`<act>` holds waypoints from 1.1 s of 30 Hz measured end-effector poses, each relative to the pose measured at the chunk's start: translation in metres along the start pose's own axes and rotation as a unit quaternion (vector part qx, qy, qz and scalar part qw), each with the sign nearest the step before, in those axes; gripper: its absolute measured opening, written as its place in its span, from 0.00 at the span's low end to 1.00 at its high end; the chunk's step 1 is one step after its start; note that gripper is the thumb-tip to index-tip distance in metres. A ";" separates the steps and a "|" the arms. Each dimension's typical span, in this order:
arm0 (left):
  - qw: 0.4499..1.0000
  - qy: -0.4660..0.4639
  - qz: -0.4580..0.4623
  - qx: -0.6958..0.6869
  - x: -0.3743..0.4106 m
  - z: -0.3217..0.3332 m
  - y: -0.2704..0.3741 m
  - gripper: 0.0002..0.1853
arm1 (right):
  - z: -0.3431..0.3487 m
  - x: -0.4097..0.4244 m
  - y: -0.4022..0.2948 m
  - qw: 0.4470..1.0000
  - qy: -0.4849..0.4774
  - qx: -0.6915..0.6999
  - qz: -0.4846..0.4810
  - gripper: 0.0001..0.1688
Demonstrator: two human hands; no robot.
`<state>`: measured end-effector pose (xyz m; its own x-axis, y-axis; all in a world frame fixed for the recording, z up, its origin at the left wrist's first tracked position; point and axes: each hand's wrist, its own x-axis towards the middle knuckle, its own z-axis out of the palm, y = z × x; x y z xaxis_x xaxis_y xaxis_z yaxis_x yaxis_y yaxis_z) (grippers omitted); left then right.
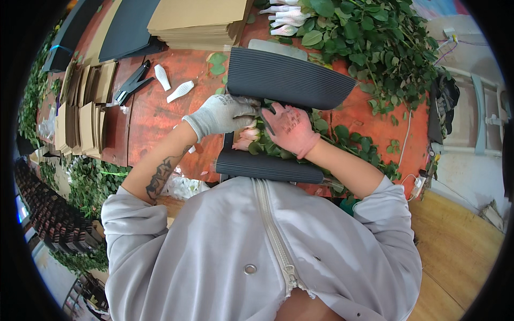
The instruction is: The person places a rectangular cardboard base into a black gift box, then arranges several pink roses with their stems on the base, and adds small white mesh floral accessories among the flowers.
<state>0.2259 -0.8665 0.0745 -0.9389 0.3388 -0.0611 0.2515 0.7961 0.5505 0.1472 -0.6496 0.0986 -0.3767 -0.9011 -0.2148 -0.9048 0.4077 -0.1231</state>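
My left hand (225,114), in a pale grey glove, reaches under the lower edge of a dark ribbed wrapping sheet (289,78). Close beside it is my right hand (290,129), in a pink glove with dark fingertips, over green rose leaves. Both hands' fingertips are partly hidden by the sheet, so what they grip does not show clearly. Pink roses (246,138) lie just below my hands, their leafy stems running to the right. The near part of the ribbed sheet (269,166) lies against my jacket front.
A black stapler (132,86) and two white mesh flower sleeves (180,91) lie on the red table (152,116). Cardboard pieces (91,126) stand at left; a stack of brown cardboard sheets (196,24) lies behind. Leafy rose stems (373,44) fill the back right, near more mesh-covered blooms (289,18).
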 end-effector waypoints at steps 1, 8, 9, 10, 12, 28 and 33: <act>1.000 -0.006 -0.003 0.001 -0.002 0.001 -0.002 0.19 | -0.005 -0.004 -0.001 1.000 -0.005 0.006 -0.025 0.17; 0.989 0.119 0.027 0.085 0.006 0.017 -0.003 0.15 | -0.004 0.000 -0.005 0.992 -0.116 0.017 -0.046 0.16; 0.992 0.100 0.021 0.070 0.008 0.018 -0.004 0.14 | -0.001 0.001 -0.005 0.991 -0.125 0.024 -0.050 0.16; 0.995 0.080 0.015 0.055 0.010 0.019 -0.005 0.14 | 0.001 0.003 -0.006 0.990 -0.127 0.024 -0.048 0.15; 0.995 0.093 0.019 0.044 0.011 0.019 -0.006 0.13 | 0.004 0.005 -0.008 0.993 -0.107 0.018 -0.048 0.15; 0.998 0.036 -0.041 0.028 0.003 0.009 0.009 0.20 | 0.016 0.017 -0.018 0.990 -0.127 0.057 0.015 0.19; 0.997 -0.032 -0.055 0.041 -0.005 0.000 0.020 0.26 | 0.008 0.008 -0.019 0.996 -0.070 0.058 -0.009 0.18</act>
<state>0.2360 -0.8524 0.0858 -0.9455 0.2767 -0.1717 0.1690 0.8677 0.4675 0.1630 -0.6630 0.0917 -0.3224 -0.8819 -0.3439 -0.8790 0.4138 -0.2371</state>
